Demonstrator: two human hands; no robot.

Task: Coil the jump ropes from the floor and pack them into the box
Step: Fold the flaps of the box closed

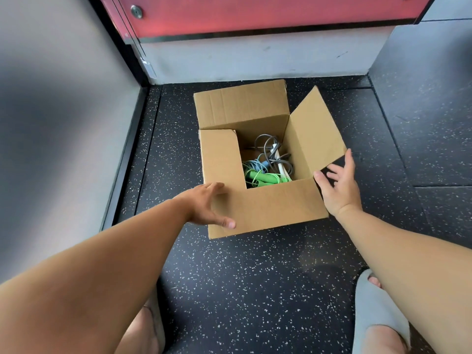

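Observation:
A brown cardboard box (268, 208) stands on the dark speckled floor. Inside lie coiled jump ropes: a green one (265, 178) in front, a light blue one (255, 166) and a grey one (270, 146) with white handles behind. The left flap and the near flap are folded inward; the far flap and the right flap (314, 139) stand up. My left hand (207, 205) rests on the near left corner, fingers spread, thumb on the near flap. My right hand (339, 185) is at the near edge of the right flap, fingers apart, holding nothing.
A grey wall (63, 123) runs along the left, with a red panel (255, 14) over a grey base straight behind the box. My feet in grey slippers (375, 310) are at the bottom. Speckled floor (255, 277) lies between me and the box.

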